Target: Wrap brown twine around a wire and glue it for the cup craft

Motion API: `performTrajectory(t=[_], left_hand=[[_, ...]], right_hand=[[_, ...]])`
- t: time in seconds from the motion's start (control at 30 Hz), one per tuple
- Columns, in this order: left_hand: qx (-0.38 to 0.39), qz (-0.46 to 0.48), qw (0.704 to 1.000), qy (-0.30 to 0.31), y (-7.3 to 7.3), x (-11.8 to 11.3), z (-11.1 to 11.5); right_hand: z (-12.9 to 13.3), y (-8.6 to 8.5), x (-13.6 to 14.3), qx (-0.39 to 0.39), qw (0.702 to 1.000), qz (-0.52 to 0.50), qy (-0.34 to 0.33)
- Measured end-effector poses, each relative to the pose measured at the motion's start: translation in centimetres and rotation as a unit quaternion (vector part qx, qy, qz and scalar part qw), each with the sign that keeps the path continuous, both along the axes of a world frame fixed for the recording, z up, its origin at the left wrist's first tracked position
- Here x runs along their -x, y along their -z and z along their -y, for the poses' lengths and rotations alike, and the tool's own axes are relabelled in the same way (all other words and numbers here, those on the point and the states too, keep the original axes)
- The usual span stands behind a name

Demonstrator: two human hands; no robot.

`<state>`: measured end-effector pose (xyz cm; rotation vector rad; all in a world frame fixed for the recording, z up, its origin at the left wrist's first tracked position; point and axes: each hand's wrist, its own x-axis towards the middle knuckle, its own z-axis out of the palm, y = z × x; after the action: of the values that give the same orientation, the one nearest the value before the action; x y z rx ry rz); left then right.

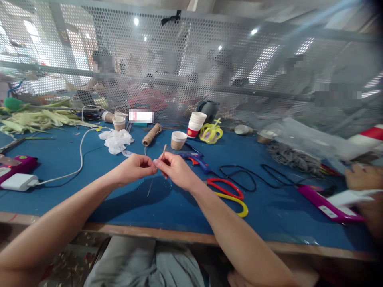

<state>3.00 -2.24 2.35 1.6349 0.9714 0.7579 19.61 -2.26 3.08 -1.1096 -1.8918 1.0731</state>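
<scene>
My left hand [136,169] and my right hand [175,167] meet over the blue table, fingertips nearly touching. Between the right thumb and fingers is a thin tan stick-like piece [164,148], its tip pointing up. The left fingers are pinched on a thin twine [150,186], whose loose end hangs below the hands. Behind the left hand lies a roll of brown twine [152,134]. A paper cup wrapped in twine [178,140] stands just beyond the right hand, and a blue glue gun [196,160] lies to its right.
Red-and-yellow-handled scissors [230,195] lie by my right forearm. Stacked cups [196,123], a yellow crown-shaped piece [211,132] and white flowers [116,140] stand or lie farther back. Magenta power strips [329,205] sit at both sides. Another person's hand [363,177] is at the right edge.
</scene>
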Motion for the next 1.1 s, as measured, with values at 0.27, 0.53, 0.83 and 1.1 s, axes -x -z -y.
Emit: performTrajectory(t=[0.27, 0.53, 0.83, 1.1], left_hand=[[0.121, 0.1, 0.987, 0.031, -0.76, -0.03, 0.26], [0.147, 0.119, 0.981, 0.032, -0.68, 0.06, 0.25], [0.073, 0.056, 0.996, 0.018, -0.39, -0.01, 0.16], [0.008, -0.007, 1.0, -0.007, -0.03, -0.04, 0.03]], right_hand=[[0.05, -0.19, -0.22, 0.085, 0.987, -0.123, -0.061], [0.19, -0.14, -0.1, 0.064, 0.991, -0.106, -0.053], [0.09, -0.09, -0.27, 0.014, 0.998, -0.052, -0.033], [0.22, -0.15, -0.06, -0.065, 0.997, 0.034, 0.024]])
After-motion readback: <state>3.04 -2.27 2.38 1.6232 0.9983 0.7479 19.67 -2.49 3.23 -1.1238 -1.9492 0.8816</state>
